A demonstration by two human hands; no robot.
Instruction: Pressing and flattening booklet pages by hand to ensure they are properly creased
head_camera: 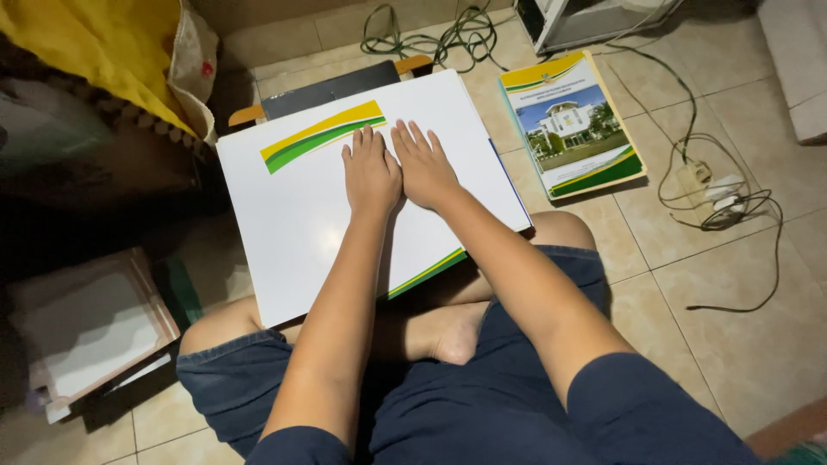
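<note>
Head view shows your left hand (370,176) and right hand (425,168) lying flat, fingers open, side by side on the white sheet (293,224) across your lap, gripping nothing, booklet (573,120) untouched on the floor.

White sheet (301,224), yellow-green curved stripes; booklet (573,125), same stripes, building photo; beige tiled floor (741,344); dark blue shorts (482,405); yellow cloth (103,43).

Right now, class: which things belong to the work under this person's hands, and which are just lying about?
In use:
left hand
right hand
white sheet, both palms flat on it

Lying about:
booklet with building photo
cables
yellow cloth
stacked boards
</note>
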